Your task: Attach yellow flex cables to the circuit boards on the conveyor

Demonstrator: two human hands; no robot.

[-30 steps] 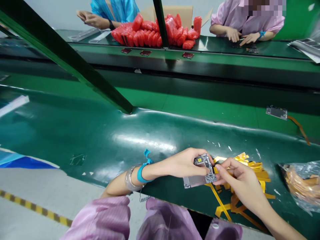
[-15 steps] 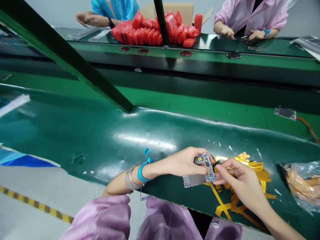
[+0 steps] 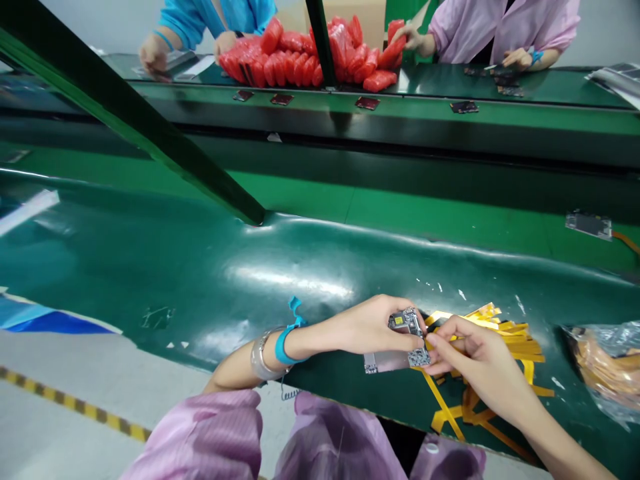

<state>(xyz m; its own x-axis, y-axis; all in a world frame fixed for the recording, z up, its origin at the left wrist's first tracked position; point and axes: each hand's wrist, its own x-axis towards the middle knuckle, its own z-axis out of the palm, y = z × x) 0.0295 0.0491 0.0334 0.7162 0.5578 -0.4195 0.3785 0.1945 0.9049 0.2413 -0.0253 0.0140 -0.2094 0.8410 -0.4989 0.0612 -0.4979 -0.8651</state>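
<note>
My left hand (image 3: 383, 325) is closed on a circuit board (image 3: 419, 357), thumb across its face and fingers behind. The board is grey and silver with dense components and a yellow square, and is held tilted above the bench. At its right edge my right hand (image 3: 473, 350) is closed in a pinch, fingertips against or very near the board. Whatever sits between those fingertips is too small to make out. Around and under my right hand lies a loose pile of orange flex cables (image 3: 520, 347). A blue wrist strap (image 3: 283, 347) circles my left wrist.
A clear bag (image 3: 607, 367) of orange cables lies at right. Another board (image 3: 589, 225) with an orange cable rests on the green conveyor belt (image 3: 390, 213). A dark green post (image 3: 200, 170) slants across the left. Opposite, two co-workers sit by red bubble-wrap packages (image 3: 295, 63).
The board on the belt has shifted right. Across the line, the right co-worker's hand has reached to a red package, and the left co-worker's hands have moved apart. My hands have barely moved.
</note>
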